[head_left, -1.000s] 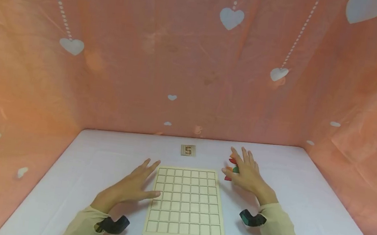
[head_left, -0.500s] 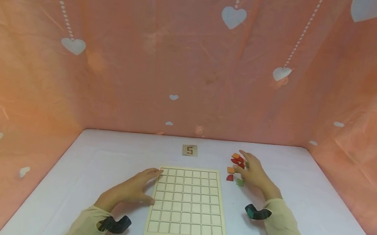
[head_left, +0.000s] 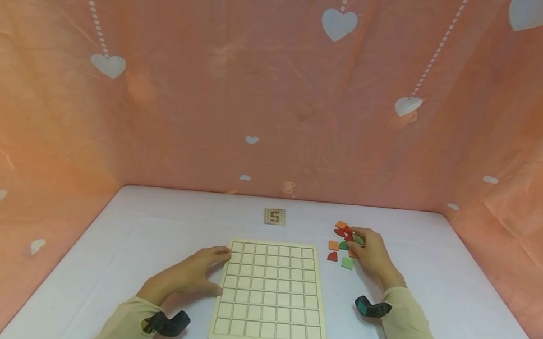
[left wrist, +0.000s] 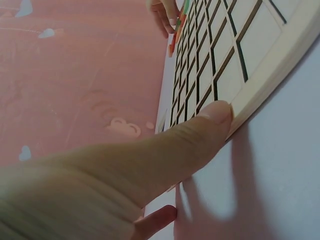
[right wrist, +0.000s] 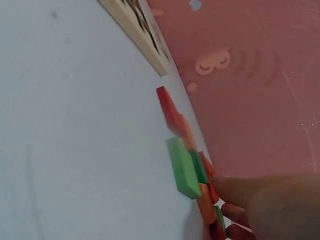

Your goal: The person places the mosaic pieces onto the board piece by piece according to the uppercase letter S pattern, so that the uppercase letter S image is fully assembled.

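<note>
A pale wooden board with a grid of square recesses lies on the white table. My left hand rests along its left side, thumb on the rim and fingertips at the edge farther up. To the right of the board my right hand bends over a loose group of small coloured pieces. A green piece shows between its spread thumb and forefinger. Nearby lie an orange square, a red quarter-round piece and a light green square. Some pieces are partly hidden by the hand.
Behind the board lies a small square tile marked with a brown figure like a 5. A peach cloth with white hearts surrounds the white tabletop at the back and sides.
My right hand has drawn back slightly to the right, uncovering more pieces, and its thumb and fingers have come closer together. My left hand has settled from over the board onto its left edge.
</note>
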A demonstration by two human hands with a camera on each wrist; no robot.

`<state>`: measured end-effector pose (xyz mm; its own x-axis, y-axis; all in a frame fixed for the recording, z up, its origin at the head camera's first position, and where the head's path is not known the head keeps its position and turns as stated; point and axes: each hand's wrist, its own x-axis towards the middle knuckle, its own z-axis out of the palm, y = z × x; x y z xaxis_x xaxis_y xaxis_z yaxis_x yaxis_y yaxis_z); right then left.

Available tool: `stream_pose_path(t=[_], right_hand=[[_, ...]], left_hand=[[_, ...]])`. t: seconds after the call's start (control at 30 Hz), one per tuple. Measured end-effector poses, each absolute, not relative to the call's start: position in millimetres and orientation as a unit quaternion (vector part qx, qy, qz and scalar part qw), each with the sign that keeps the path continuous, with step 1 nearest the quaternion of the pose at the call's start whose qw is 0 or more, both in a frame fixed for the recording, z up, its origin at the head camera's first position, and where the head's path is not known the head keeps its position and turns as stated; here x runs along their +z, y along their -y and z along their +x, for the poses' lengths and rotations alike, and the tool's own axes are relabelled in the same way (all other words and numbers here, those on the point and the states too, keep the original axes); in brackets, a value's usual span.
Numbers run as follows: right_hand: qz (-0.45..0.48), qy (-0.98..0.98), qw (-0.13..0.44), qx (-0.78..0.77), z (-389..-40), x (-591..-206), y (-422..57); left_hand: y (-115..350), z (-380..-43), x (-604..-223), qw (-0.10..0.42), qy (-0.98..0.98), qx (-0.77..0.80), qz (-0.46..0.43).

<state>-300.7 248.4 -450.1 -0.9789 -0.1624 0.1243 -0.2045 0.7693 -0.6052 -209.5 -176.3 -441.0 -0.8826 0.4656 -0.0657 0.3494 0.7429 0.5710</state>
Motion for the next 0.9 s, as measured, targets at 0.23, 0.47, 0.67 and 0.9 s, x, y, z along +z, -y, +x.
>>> stream_pose_path(t=[0.23, 0.47, 0.67, 0.9], right_hand=[[0.104, 0.944, 0.064, 0.308, -302.8, -453.4, -247.7], [0.086, 0.95, 0.048, 0.296, -302.4, -456.5, -246.2], [0.095, 0.955, 0.064, 0.274, -303.7, -455.1, -245.3], [0.088, 0.962, 0.054, 0.253, -303.7, -448.6, -242.6]], left_hand=[[175.6, -210.8, -442.0, 0.101, -0.928, 0.288, 0.213], [175.8, -208.6, -443.1, 0.107, -0.927, 0.294, 0.207], [175.6, -207.8, -441.3, 0.109, -0.928, 0.293, 0.202], [175.6, -208.0, -441.0, 0.106, -0.929, 0.289, 0.204]])
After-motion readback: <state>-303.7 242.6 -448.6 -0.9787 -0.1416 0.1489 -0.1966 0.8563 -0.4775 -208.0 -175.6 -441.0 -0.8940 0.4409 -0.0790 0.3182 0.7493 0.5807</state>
